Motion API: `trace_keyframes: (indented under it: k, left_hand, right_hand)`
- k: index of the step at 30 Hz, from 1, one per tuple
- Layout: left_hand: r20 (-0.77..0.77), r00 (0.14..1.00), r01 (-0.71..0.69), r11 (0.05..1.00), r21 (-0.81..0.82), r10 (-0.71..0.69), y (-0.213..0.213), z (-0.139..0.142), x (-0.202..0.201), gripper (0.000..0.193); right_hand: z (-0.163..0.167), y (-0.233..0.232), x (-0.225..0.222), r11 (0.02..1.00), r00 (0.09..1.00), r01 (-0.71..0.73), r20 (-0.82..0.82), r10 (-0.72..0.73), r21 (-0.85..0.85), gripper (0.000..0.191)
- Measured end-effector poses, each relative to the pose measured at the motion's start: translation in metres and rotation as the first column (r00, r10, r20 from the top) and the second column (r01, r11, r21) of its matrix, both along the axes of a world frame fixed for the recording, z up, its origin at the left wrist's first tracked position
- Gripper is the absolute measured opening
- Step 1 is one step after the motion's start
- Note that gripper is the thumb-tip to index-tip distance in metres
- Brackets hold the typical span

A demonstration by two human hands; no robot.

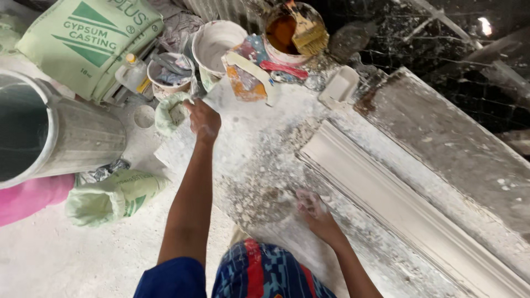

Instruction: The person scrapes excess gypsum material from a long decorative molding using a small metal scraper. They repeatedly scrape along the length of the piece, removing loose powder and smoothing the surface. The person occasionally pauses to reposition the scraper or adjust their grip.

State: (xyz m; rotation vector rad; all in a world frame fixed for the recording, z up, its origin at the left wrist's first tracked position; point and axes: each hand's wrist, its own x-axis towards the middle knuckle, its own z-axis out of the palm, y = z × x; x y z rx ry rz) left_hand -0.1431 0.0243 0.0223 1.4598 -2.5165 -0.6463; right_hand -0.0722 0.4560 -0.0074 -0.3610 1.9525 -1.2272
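Observation:
My left hand [202,120] reaches far forward and its fingers close on the edge of a small green-white bag [170,112] beside a dirty white cup [169,72] that holds tools. My right hand [312,208], dusted white, rests with its fingers down on the powdery white slab [259,143] in front of me, near a rough grey patch [255,200] of crumbled plaster. A long white moulded cornice piece [397,204] lies diagonally to the right of that hand.
A grey metal bin [61,135] lies at the left by a large green plaster sack [88,41] and a crumpled green bag [113,197]. At the back stand a white bucket [215,44], an orange-filled tub with a brush [290,30] and a small tray [339,87].

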Motion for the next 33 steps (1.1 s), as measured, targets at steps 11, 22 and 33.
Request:
trace_keyframes:
  k: [11, 22, 33]
  left_hand:
    - [0.259, 0.768, 0.503, 0.802, 0.321, -0.585, 0.103, 0.022, 0.048, 0.065]
    - [-0.095, 0.234, 0.972, 0.234, 0.004, -0.968, 0.16, 0.047, -0.038, 0.018]
    - [0.569, -0.647, 0.735, -0.613, 0.29, -0.507, 0.283, 0.026, -0.186, 0.079]
  right_hand:
    - [0.006, 0.003, 0.02, 0.929, 0.971, 0.24, -0.071, -0.23, 0.281, 0.044]
    - [-0.048, 0.126, 0.075, 0.473, 0.342, 0.866, -0.883, -0.321, 0.163, 0.023]
    - [-0.059, 0.193, 0.077, 0.038, 0.298, 0.954, -0.924, -0.242, 0.298, 0.049]
